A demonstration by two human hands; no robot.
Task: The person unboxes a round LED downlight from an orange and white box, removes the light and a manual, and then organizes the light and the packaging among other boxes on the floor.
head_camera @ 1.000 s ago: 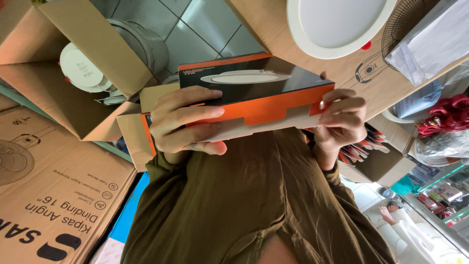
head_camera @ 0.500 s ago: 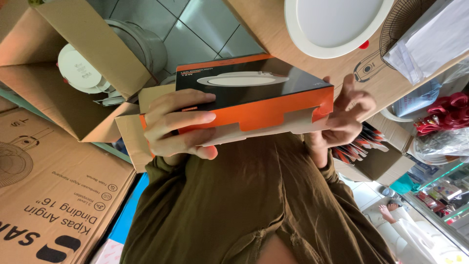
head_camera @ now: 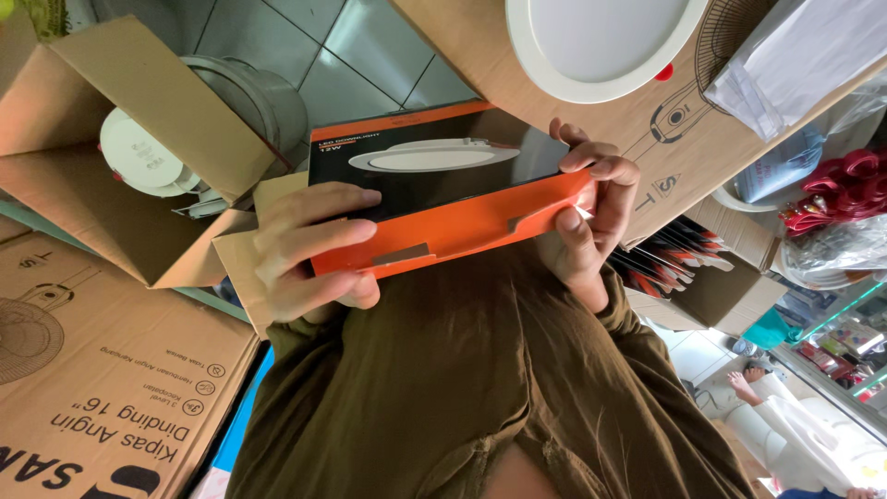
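I hold a flat orange and black box (head_camera: 443, 199) in front of my olive-green shirt (head_camera: 462, 388); its black top carries a picture of a round white lamp. My left hand (head_camera: 309, 254) grips the box's left end, fingers spread over the orange side. At the right end, my right hand (head_camera: 587, 217) wraps around the corner, with the thumb on the orange side and the fingers curled over the top edge. The box is tilted, its right end higher.
An open carton (head_camera: 111, 139) at the left holds a round white lamp fitting (head_camera: 139, 152). A big round white lamp (head_camera: 601, 42) lies on a printed brown carton (head_camera: 684, 129) at the top right. Another printed carton (head_camera: 102, 370) is at the lower left. A person in white (head_camera: 785, 416) is at the lower right.
The box has come closer and turned, showing more of its orange side. My right hand has shifted from under the right end to clasp around its corner.
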